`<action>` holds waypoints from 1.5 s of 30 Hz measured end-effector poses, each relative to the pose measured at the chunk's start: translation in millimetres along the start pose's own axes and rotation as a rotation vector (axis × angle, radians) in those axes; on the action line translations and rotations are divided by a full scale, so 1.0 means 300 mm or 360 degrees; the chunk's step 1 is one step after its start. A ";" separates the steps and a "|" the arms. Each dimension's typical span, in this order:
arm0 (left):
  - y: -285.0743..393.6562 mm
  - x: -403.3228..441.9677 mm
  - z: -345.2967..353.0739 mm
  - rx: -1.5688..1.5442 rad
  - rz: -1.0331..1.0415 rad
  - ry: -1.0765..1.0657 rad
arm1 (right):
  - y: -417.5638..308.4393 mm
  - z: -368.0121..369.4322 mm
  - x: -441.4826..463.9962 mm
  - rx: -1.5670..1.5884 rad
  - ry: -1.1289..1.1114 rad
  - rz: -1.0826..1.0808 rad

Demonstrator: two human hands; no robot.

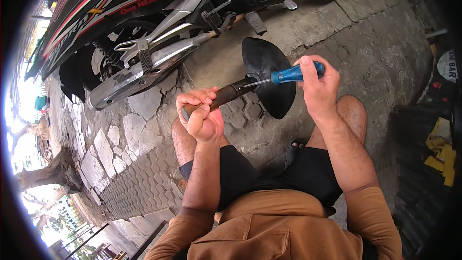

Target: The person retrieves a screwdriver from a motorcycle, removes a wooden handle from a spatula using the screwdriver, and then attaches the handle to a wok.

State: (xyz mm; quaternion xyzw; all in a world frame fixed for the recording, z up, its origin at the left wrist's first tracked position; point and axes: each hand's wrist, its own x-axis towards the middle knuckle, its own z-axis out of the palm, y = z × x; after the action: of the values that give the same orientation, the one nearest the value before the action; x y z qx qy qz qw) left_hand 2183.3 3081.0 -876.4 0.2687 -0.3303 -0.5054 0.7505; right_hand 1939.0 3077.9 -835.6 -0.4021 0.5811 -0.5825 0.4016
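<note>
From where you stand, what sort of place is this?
Probably an outdoor paved yard or roadside repair spot: a red, black and white motorcycle parked on cracked stone paving, a thick brown tree trunk at the edge, a blue-handled metal screwdriver in the right hand.

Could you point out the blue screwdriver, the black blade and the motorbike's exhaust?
Screwdriver (287, 75): head view, on its blue handle.
Black blade (275, 94): head view, on its face.
Exhaust (115, 89): head view, silver casing.

Blue-handled screwdriver (291, 74), tip at brown-handled, black-bladed tool (226, 97), both above the paving (231, 115).
</note>
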 end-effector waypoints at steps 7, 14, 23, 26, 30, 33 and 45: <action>0.002 -0.007 -0.005 -0.0017 -0.0016 -0.0006 | 0.001 0.006 -0.010 0.0077 -0.0011 0.0028; 0.006 -0.010 -0.023 -0.0011 -0.0016 0.0004 | -0.005 0.013 -0.012 0.0074 0.0011 -0.0005; 0.007 -0.007 -0.038 -0.0025 -0.0023 -0.0019 | -0.008 0.029 -0.022 -0.0053 0.0044 -0.0043; 0.006 -0.004 -0.039 -0.0041 -0.0027 -0.0012 | -0.002 0.028 -0.023 -0.0048 0.0037 0.0000; 0.004 -0.003 -0.036 -0.0031 -0.0007 -0.0026 | -0.004 0.032 -0.023 -0.0045 0.0043 -0.0018; 0.004 -0.001 -0.030 -0.0034 0.0000 -0.0026 | -0.002 0.034 -0.020 -0.0005 0.0054 -0.0028; 0.011 -0.024 -0.031 -0.0034 -0.0001 -0.0012 | -0.168 -0.037 0.030 -0.0374 -0.0650 0.0312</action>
State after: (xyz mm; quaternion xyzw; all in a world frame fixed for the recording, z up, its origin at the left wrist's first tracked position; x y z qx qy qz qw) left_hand 2190.4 3089.5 -881.3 0.2591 -0.3276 -0.5101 0.7519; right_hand 1925.2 3073.4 -785.1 -0.4971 0.5878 -0.3759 0.5158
